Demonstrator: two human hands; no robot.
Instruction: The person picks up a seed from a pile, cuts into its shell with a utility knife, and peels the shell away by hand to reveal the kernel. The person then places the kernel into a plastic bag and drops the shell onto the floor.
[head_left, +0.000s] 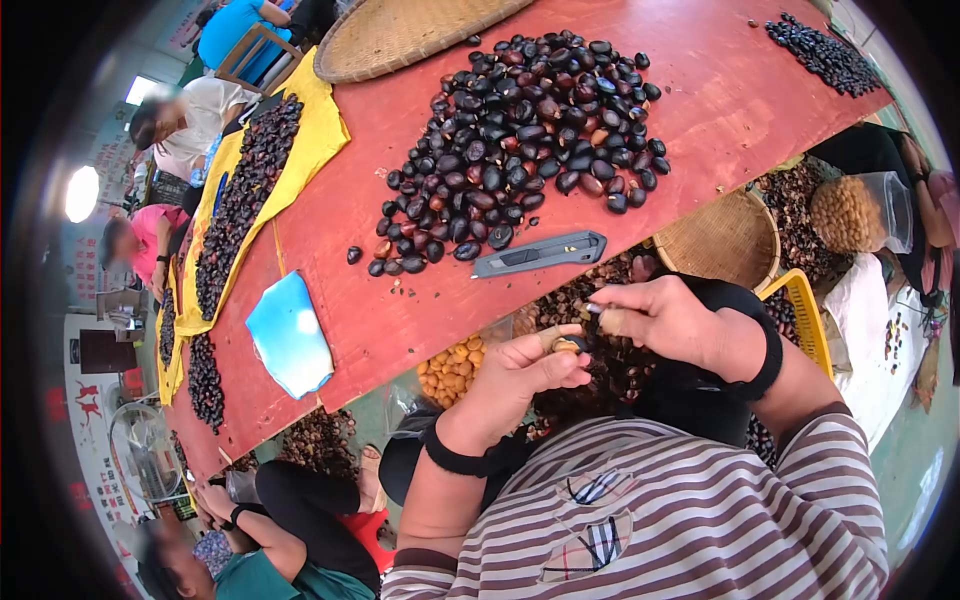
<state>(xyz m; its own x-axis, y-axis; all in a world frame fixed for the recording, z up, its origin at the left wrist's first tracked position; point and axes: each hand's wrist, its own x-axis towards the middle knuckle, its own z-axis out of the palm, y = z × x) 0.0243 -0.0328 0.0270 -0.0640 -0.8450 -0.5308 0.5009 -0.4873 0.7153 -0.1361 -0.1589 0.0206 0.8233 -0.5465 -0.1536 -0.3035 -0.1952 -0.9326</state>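
Centrally, utility knife [540, 254]: grey, lying flat on the red surface [700, 60]; landmark for the places below.
Left hand [515, 375]: thumb and fingers pinching a split nut [571, 345], dark outside and pale within, on the near side of the utility knife.
Right hand [665, 315]: thumb and forefinger pinching a small object [595, 308], too small to identify, nearer than the utility knife and toward its right.
Nut heap [530, 130]: dark brown to black, just beyond the utility knife.
Woven basket [725, 240]: right of the utility knife, past the edge of the surface.
Yellow kernels [452, 370]: nearer than the utility knife and to its left, lower than the surface.
Blue-and-white sheet [290, 335]: on the surface, left of the utility knife.
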